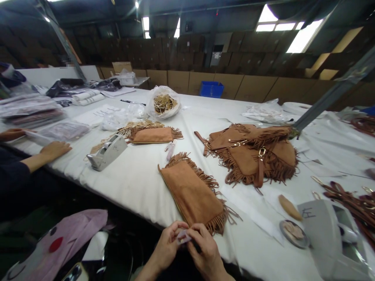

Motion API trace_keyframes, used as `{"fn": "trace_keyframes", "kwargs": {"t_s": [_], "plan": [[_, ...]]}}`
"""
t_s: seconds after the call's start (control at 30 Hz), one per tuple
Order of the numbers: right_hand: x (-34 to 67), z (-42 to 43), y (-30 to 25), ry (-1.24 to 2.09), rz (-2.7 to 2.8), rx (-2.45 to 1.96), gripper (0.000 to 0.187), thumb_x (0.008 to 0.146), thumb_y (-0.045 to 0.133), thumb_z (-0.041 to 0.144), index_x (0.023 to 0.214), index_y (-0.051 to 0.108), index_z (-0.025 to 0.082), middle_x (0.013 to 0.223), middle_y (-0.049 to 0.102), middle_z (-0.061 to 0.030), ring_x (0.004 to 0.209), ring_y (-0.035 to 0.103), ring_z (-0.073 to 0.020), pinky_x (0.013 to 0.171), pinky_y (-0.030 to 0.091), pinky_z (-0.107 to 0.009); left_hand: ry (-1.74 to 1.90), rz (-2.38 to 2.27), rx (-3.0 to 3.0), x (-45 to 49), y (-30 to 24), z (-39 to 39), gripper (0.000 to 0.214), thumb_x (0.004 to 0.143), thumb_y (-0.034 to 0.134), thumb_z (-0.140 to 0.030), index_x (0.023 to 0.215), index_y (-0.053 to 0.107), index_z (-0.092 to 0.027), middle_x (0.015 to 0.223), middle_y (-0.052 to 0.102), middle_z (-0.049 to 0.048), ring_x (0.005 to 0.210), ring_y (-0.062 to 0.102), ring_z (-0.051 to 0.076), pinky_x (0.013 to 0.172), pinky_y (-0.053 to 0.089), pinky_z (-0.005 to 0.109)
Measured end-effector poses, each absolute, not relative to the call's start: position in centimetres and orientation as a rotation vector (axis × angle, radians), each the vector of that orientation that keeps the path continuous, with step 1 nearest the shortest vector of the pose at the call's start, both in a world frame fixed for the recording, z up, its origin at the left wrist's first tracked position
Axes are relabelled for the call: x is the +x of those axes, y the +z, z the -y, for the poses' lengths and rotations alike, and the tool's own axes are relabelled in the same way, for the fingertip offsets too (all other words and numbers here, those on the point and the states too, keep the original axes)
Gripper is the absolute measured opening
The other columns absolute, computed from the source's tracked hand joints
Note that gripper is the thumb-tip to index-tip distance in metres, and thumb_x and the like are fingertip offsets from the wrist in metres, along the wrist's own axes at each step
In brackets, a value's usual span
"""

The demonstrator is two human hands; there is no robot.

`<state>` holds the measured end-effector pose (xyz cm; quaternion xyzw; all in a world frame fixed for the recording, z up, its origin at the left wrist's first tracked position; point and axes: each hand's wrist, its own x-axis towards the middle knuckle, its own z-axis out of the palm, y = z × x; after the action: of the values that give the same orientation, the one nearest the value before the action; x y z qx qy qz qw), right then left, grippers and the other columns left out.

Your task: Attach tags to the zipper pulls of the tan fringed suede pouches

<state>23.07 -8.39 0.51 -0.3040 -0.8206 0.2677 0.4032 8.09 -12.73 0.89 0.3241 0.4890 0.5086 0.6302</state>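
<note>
At the table's front edge, my left hand (169,246) and my right hand (205,249) meet with fingers pinched together. Between them is a small translucent plastic piece (183,237), whitish-pink; its exact kind I cannot make out. Just beyond my fingertips lies a brown fringed pouch (191,191), flat on the white cloth, its fringe toward the right. Another fringed pouch (154,135) lies farther back, with a small clear plastic piece (170,150) near it. Over to the right is a pile of brown fringed bags (254,154) with wrist straps and gold clasps.
A grey tape dispenser (108,152) stands left of centre, another (334,234) at right beside a round dish (293,234). A clear bag of tan cords (164,103) sits at the back. Brown straps (348,203) lie far right. At left, a co-worker's hand (55,151) rests near plastic-wrapped packs (63,130).
</note>
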Motion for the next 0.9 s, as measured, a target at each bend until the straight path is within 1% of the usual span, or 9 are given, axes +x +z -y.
{"fn": "trace_keyframes", "kwargs": {"t_s": [0.07,0.13,0.2,0.3,0.37,0.43,0.6,0.77,0.9], "plan": [[23.0,8.6,-0.2,0.539,2.106,-0.714,0.026,0.085,0.046,0.007,0.102,0.062,0.019,0.089,0.06,-0.0091,0.079,0.059,-0.0186,0.067,0.052,-0.03,1.151,-1.021,0.429,7.4,0.5,13.2,0.037,0.077,0.063,-0.047,0.101,0.054,-0.02,0.074,0.066,0.0,0.066,0.061,0.013,0.064,0.045,0.024],[23.1,8.8,-0.7,0.419,2.136,-0.669,0.028,0.084,0.047,0.005,0.104,0.061,0.018,0.088,0.06,-0.0092,0.076,0.058,-0.0188,0.064,0.051,-0.031,1.033,-0.937,0.257,6.7,0.4,13.7,0.048,0.08,0.049,-0.063,0.099,0.053,-0.018,0.072,0.066,0.003,0.062,0.062,0.015,0.062,0.048,0.028],[23.2,8.9,-1.0,0.353,2.185,-0.63,0.028,0.084,0.048,0.005,0.104,0.061,0.018,0.085,0.061,-0.0084,0.073,0.056,-0.0186,0.06,0.049,-0.03,0.872,-0.889,0.278,6.1,0.6,14.2,0.057,0.079,0.045,-0.068,0.094,0.056,-0.015,0.069,0.066,0.007,0.061,0.063,0.018,0.062,0.049,0.031],[23.7,8.8,-0.9,0.338,2.271,-0.631,0.034,0.083,0.047,0.006,0.113,0.058,0.016,0.095,0.062,-0.011,0.083,0.058,-0.0213,0.068,0.05,-0.036,0.742,-0.961,0.418,5.9,0.6,14.8,0.046,0.07,0.067,-0.054,0.086,0.061,-0.011,0.064,0.066,0.0077,0.052,0.059,0.015,0.055,0.046,0.027],[24.2,8.4,-0.9,0.32,2.307,-0.723,0.042,0.081,0.046,0.006,0.121,0.055,0.014,0.108,0.059,-0.0149,0.097,0.056,-0.026,0.079,0.05,-0.044,0.737,-1.089,0.494,5.9,0.1,15.1,0.039,0.065,0.073,-0.045,0.079,0.062,-0.01,0.06,0.064,0.0057,0.046,0.054,0.011,0.05,0.04,0.023],[24.5,7.9,-0.9,0.288,2.322,-0.819,0.044,0.08,0.047,0.008,0.123,0.054,0.014,0.113,0.057,-0.0166,0.102,0.054,-0.0287,0.081,0.049,-0.047,0.761,-1.246,0.591,5.8,-0.4,15.2,0.034,0.064,0.072,-0.042,0.073,0.062,-0.011,0.057,0.062,0.0033,0.045,0.05,0.01,0.048,0.036,0.022],[24.4,7.1,-1.6,0.27,2.307,-0.784,0.032,0.086,0.05,0.012,0.116,0.06,0.015,0.097,0.061,-0.0132,0.084,0.057,-0.0233,0.069,0.05,-0.039,0.762,-1.391,0.916,5.5,-0.2,14.9,0.02,0.07,0.062,-0.031,0.064,0.062,-0.011,0.054,0.052,-0.0027,0.051,0.043,0.009,0.051,0.029,0.022],[24.2,6.7,-2.2,0.392,2.271,-0.664,0.032,0.088,0.05,0.011,0.118,0.059,0.019,0.092,0.063,-0.0099,0.081,0.059,-0.0207,0.069,0.052,-0.036,0.805,-1.264,0.898,6.4,0.1,13.9,0.038,0.075,0.056,-0.047,0.063,0.063,-0.012,0.056,0.055,-0.0001,0.051,0.046,0.01,0.051,0.032,0.022],[24.6,6.4,-1.9,0.537,2.271,-0.626,0.034,0.089,0.049,0.011,0.121,0.057,0.021,0.094,0.065,-0.0094,0.083,0.06,-0.0204,0.071,0.053,-0.036,0.857,-1.296,0.767,7.1,-0.2,13.0,0.044,0.072,0.059,-0.056,0.068,0.064,-0.012,0.055,0.059,0.002,0.045,0.046,0.009,0.047,0.032,0.022]]}}
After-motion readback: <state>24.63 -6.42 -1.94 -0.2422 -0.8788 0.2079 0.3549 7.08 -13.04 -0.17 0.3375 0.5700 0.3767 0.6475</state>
